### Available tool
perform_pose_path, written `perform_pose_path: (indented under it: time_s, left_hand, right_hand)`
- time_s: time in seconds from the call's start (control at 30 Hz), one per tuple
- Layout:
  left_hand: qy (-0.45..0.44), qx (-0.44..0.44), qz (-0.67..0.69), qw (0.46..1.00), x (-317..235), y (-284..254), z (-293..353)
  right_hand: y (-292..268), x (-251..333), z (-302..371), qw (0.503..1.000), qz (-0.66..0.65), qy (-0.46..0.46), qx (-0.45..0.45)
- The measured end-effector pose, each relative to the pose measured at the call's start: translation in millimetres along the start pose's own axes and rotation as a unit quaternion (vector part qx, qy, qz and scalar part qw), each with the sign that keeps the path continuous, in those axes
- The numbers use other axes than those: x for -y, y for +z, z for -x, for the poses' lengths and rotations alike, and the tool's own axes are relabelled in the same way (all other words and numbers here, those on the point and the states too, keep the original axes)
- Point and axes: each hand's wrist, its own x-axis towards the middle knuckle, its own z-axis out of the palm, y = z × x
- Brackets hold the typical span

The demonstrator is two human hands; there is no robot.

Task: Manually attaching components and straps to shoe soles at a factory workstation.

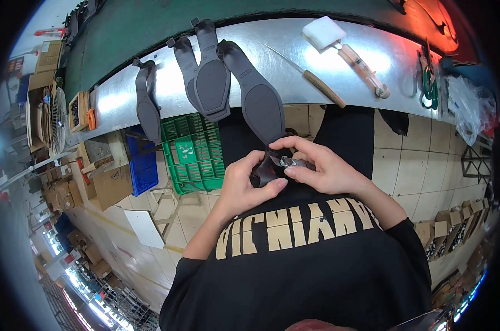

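Your left hand [244,185] and right hand [319,165] meet close to your chest, both on the shoe [258,105] between them. That shoe reaches up onto the bench [371,60] in front of you. Two more shoes [206,77] lie on the bench to its left. A knife [316,83] lies to its right. Below the bench, left of your hands, sits a crate [192,151].
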Motion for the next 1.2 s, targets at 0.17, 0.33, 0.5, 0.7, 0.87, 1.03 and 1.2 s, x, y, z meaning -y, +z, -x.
perform_pose_path:
  time_s: [0.17, 0.33, 0.5, 0.7, 0.87, 1.03, 1.2]
  left_hand:
    - [0.001, 0.001, -0.011, 1.000, -1, 3, 1]
    - [-0.013, 0.006, -0.010, 1.000, -3, 3, 1]
    - [-0.002, 0.003, -0.007, 1.000, -1, 3, 1]
    - [0.003, 0.002, -0.013, 1.000, 3, 4, 1]
    - [0.008, 0.004, 0.006, 1.000, 4, 4, 1]
    - [0.004, 0.011, 0.020, 1.000, 3, 3, 2]
    - [0.000, 0.016, 0.056, 0.998, 8, 4, 7]
  right_hand:
    - [-1, -1, 1, 1.000, -0.003, 0.017, -0.010]
    - [-1, 0, 1, 1.000, -0.003, 0.031, -0.006]
    - [-1, -1, -1, 1.000, -0.012, 0.014, -0.009]
    - [1, -8, -1, 0.999, -0.021, 0.019, -0.018]
    - [2, -5, -1, 0.997, -0.042, 0.054, -0.027]
    - [0, 3, -1, 0.993, -0.069, 0.091, -0.014]
    - [-1, 10, 0, 0.993, -0.067, 0.099, 0.004]
